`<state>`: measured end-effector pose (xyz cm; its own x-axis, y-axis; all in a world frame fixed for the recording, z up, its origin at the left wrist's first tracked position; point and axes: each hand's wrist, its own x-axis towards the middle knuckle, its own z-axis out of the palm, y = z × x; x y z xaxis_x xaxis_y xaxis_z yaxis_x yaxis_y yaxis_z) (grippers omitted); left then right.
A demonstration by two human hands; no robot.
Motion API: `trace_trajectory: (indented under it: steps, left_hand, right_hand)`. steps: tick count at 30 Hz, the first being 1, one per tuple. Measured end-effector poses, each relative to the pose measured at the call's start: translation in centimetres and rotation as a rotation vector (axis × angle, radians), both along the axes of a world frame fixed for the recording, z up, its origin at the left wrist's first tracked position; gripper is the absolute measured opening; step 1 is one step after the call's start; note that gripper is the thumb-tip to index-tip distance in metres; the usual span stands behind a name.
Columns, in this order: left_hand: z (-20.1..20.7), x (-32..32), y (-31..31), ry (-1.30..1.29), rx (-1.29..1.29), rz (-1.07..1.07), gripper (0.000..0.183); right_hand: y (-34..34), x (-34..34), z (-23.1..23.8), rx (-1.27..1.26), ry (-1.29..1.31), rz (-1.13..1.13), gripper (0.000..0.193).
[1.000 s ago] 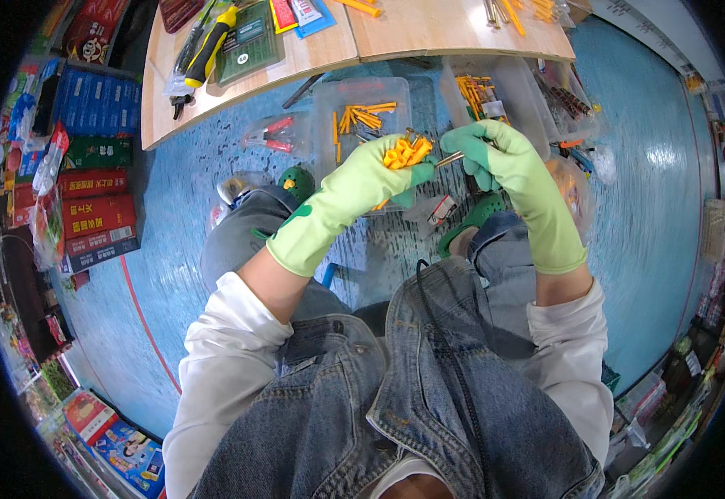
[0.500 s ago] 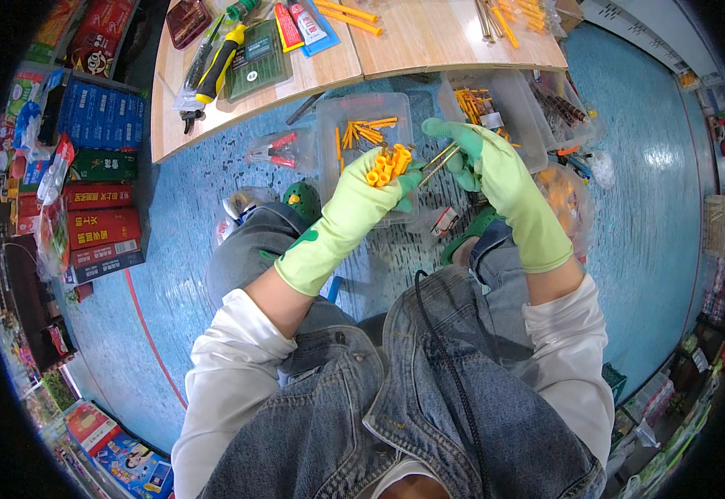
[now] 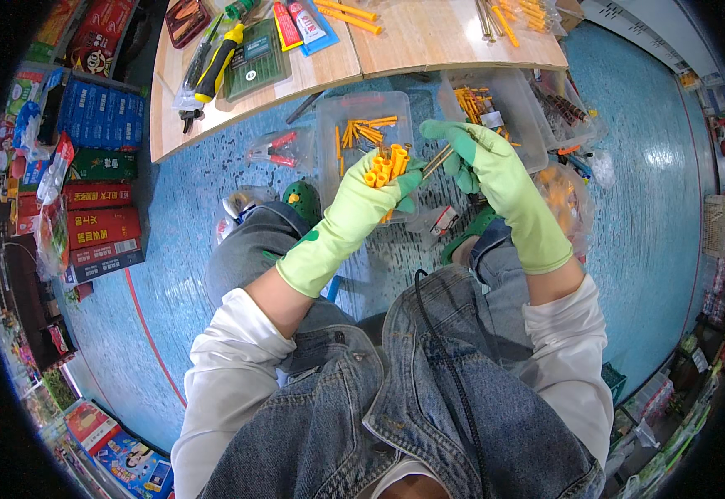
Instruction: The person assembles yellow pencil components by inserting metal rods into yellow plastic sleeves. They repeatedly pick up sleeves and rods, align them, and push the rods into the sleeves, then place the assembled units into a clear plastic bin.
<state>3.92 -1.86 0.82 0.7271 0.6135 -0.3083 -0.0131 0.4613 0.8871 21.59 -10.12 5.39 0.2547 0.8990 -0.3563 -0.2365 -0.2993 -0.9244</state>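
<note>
I have the left light-green-gloved hand (image 3: pixel 368 188) clasping hollow yellow plastic tubes (image 3: pixel 384 170) and, to its right, the right light-green-gloved hand (image 3: pixel 480 156) pinching slender metal rods (image 3: pixel 438 160).

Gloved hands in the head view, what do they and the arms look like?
The left hand and right hand wear matching long gloves, pale yellow-green over the backs and cuffs, with darker green on the fingers. A darker green marking shows near the left wrist. Loose, wrinkled white sleeves end short of the glove cuffs, leaving bare forearm between.
</note>
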Motion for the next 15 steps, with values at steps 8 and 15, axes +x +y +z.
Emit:
trace_trajectory:
  steps: [8, 15]
  left_hand:
    - [-2.3, -0.1, -0.4, -0.088, -0.069, -0.1, 0.025]
    - [-1.5, -0.1, -0.3, -0.051, 0.023, -0.134, 0.026]
  right_hand:
    - [0.0, -1.2, -1.3, 0.199, -0.132, 0.012, 0.02]
    - [0.0, -1.1, -1.6, 0.296, -0.166, 0.041, 0.019]
